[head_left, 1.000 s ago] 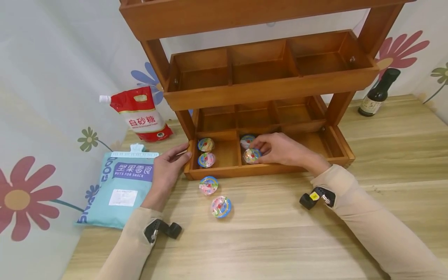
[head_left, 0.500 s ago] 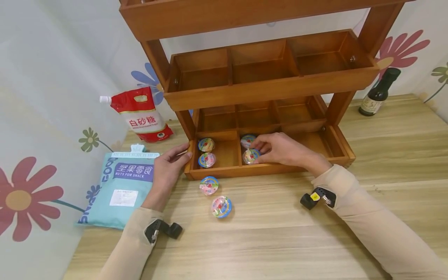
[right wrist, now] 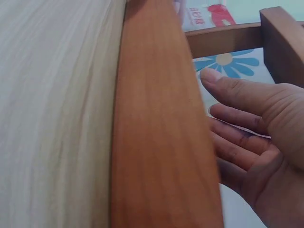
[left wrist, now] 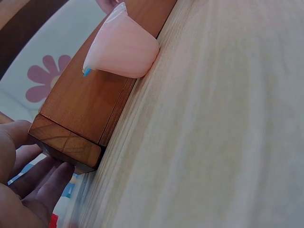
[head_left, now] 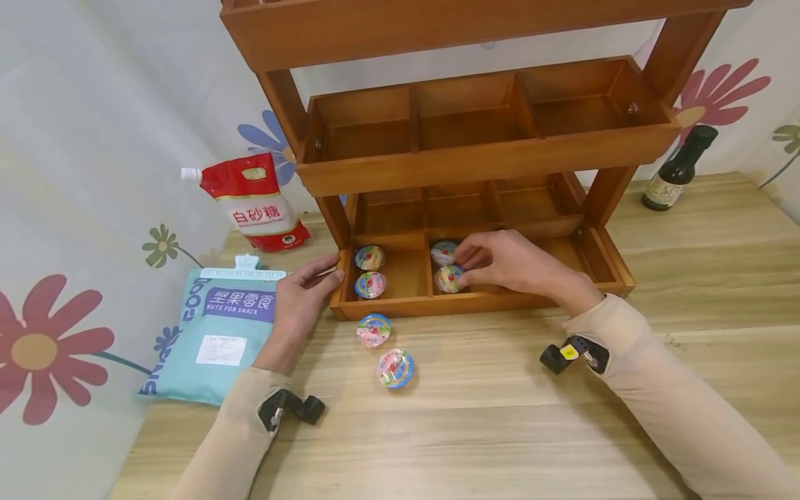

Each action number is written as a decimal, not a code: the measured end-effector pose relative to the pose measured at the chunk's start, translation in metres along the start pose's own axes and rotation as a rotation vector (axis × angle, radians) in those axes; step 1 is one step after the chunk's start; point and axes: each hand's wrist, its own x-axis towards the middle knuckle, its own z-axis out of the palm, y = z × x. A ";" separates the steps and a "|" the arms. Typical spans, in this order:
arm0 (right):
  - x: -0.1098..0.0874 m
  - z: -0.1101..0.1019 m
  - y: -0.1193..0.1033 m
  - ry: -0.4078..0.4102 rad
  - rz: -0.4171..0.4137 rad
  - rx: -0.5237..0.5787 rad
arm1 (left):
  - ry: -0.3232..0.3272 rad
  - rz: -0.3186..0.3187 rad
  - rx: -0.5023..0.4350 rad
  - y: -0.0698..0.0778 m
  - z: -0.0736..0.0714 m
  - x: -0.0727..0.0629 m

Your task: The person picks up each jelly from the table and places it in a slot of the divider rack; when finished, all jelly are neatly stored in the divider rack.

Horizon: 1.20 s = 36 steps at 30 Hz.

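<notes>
My right hand (head_left: 515, 262) hovers at the middle front compartment of the wooden rack (head_left: 400, 305). Its thumb and fingertips sit beside a yellow-lidded jelly cup (head_left: 447, 279), a small gap showing. Behind that cup lies a second jelly cup (head_left: 443, 252). In the right wrist view the hand (right wrist: 251, 137) has spread, extended fingers holding nothing. My left hand (head_left: 303, 302) rests against the rack's left front corner. Seen from the left wrist, its extended fingers (left wrist: 52, 185) touch the side panel. A pink jelly cup (left wrist: 126, 47) stands by the rack's front board.
Two jelly cups (head_left: 370, 258) (head_left: 371, 285) sit in the left front compartment. In front of the rack are two more jelly cups (head_left: 373, 330) (head_left: 395, 368). At left stand a red sugar pouch (head_left: 256, 205) and a blue nut bag (head_left: 215, 340); a dark bottle (head_left: 678, 170) is at right.
My right hand's thumb and fingers have come away slightly to the right from the yellow-lidded jelly cup, which stays in the middle compartment. The left hand keeps its place at the rack's corner.
</notes>
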 end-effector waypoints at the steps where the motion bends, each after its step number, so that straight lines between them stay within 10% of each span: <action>1: -0.001 -0.001 -0.002 0.009 -0.004 -0.019 | -0.002 0.001 -0.002 0.000 0.000 0.000; 36: -0.026 0.040 -0.063 -0.160 -0.324 0.022 | -0.017 0.009 0.022 -0.001 -0.002 0.000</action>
